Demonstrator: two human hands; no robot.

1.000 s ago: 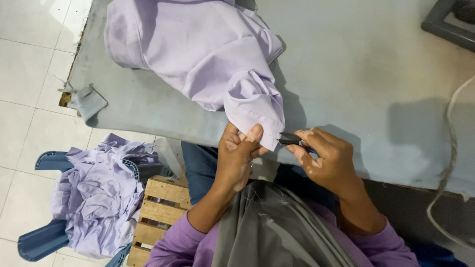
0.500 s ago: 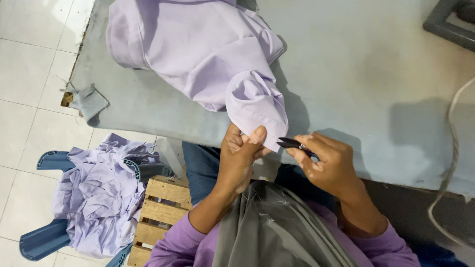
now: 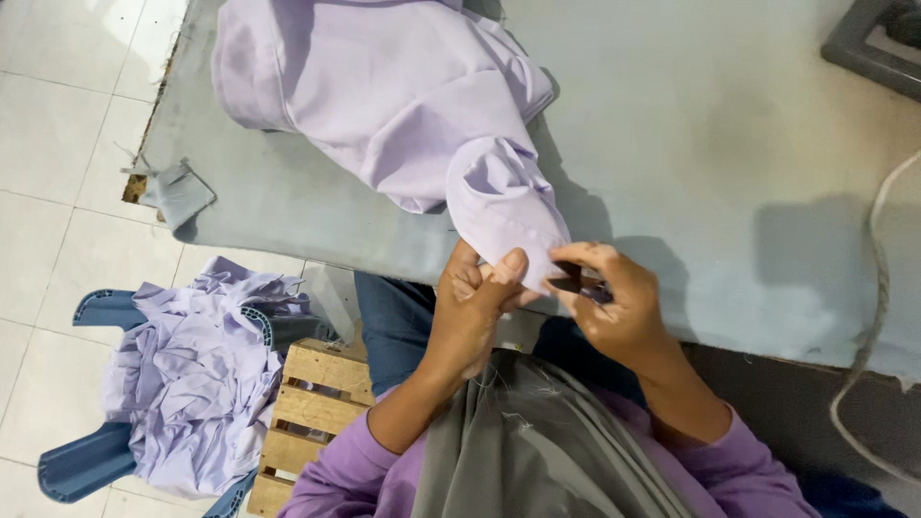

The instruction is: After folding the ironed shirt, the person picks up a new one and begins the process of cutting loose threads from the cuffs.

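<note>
A lilac garment [image 3: 403, 105] lies bunched on a grey padded table [image 3: 729, 144], one sleeve cuff [image 3: 513, 225] hanging over the near edge. My left hand [image 3: 475, 307] pinches the cuff's edge between thumb and fingers. My right hand [image 3: 614, 302] is closed around a small dark thread snipper [image 3: 580, 285], its tip right at the cuff beside my left thumb. Most of the tool is hidden inside the hand.
A blue plastic basket [image 3: 96, 460] heaped with lilac garments [image 3: 192, 374] stands on the white tiled floor at lower left, next to a wooden slatted crate [image 3: 307, 422]. A grey fabric scrap [image 3: 177, 192] hangs at the table's left corner. A pale cord [image 3: 878, 288] runs down the right side.
My right hand has moved left with the snipper, from a short way off to right against the cuff. My left hand keeps its pinch on the cuff.
</note>
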